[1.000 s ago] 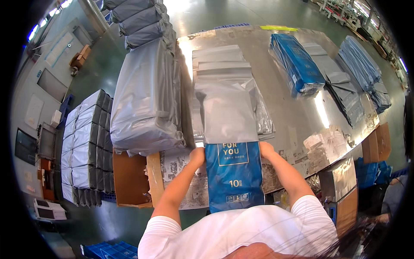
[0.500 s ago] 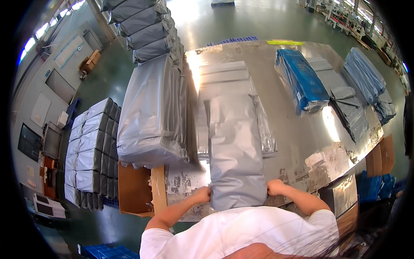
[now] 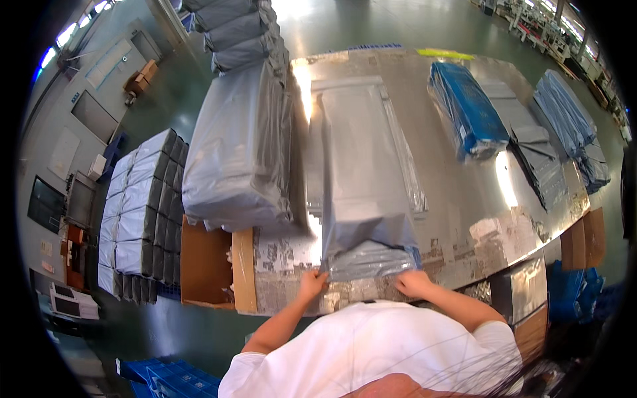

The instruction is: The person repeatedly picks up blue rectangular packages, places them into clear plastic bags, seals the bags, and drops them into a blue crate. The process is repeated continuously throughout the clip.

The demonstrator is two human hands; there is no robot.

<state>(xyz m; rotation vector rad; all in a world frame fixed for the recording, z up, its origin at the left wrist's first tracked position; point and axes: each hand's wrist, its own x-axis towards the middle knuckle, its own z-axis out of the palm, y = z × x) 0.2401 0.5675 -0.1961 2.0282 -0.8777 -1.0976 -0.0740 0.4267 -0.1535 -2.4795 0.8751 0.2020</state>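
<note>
A large grey plastic bag (image 3: 365,166) lies lengthwise before me over a flat stack of grey sheets on the metal-topped table (image 3: 444,232). At the near end, a crinkled, shiny clear-plastic part (image 3: 371,260) with bluish edges shows from the bag's mouth. My left hand (image 3: 312,283) is closed on the near left corner of the bag. My right hand (image 3: 414,284) is closed at the near right corner. Whether the fingers also pinch the clear plastic cannot be made out.
A tall grey-wrapped pile (image 3: 239,146) stands left of the bag, above an open cardboard box (image 3: 209,265). Stacked silver-grey bundles (image 3: 139,212) stand on the floor at left. A blue wrapped pack (image 3: 466,109), folded grey bags (image 3: 531,142) and pale-blue bundles (image 3: 564,113) lie at right.
The bag was raised and puffed out towards me; now it lies flatter and farther across the table. The clear plastic at its near end has come into view. Both hands remain at its sides.
</note>
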